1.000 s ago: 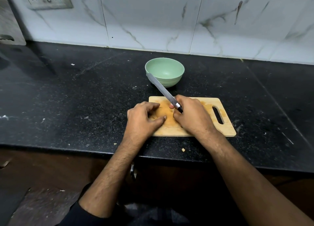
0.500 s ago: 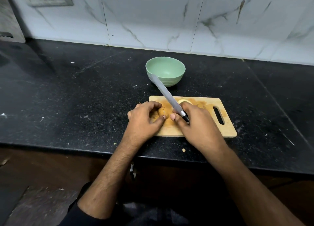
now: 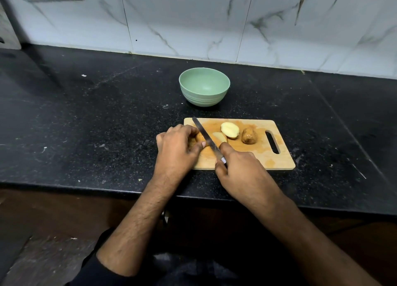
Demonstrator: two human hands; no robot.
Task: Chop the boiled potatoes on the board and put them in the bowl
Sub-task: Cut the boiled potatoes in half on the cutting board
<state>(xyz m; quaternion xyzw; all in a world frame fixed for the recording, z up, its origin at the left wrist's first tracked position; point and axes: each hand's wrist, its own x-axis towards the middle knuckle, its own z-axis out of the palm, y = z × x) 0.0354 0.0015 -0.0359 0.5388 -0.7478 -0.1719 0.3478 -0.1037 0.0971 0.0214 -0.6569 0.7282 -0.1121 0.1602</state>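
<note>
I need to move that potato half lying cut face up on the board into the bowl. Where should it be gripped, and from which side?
Probably pinch the potato half across its narrow width, low on the rounded skin sides, coming from above. Its flat pale cut face points up and looks slippery. The right side is free; the knife and the hands lie to its left.

Potato halves (image 3: 230,130) lie cut on the wooden board (image 3: 257,156); the green bowl (image 3: 204,89) stands beyond.
</note>
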